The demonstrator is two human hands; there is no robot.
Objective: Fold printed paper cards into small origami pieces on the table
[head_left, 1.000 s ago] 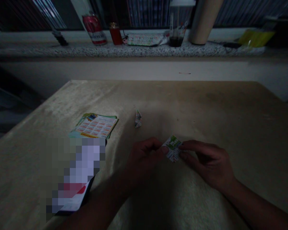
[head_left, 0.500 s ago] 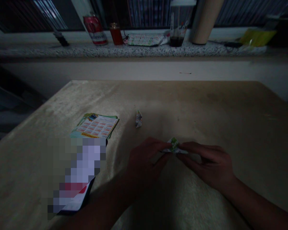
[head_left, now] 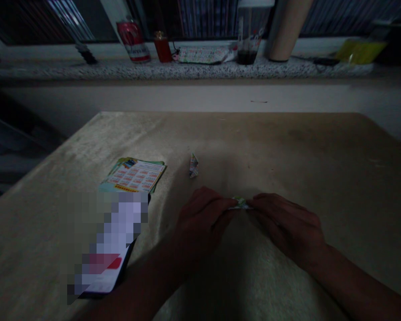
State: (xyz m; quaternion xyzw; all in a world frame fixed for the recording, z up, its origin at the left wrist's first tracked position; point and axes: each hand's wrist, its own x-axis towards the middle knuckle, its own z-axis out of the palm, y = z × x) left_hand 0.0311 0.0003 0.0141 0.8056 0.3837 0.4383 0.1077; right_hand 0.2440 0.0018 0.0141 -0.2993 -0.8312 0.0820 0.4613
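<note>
Paper (head_left: 242, 203) pinched between left hand (head_left: 200, 218) and right hand (head_left: 287, 223), above or on the table (head_left: 321, 156)
Left hand grips its left end and right hand grips its right end; they cover most of it and the light is dim, so I cannot tell well its shape. Beyond the left hand, a small folded piece (head_left: 194, 166) is on the table, and to its left are printed cards (head_left: 137, 174), with a phone (head_left: 102, 283) nearer to the person
</note>
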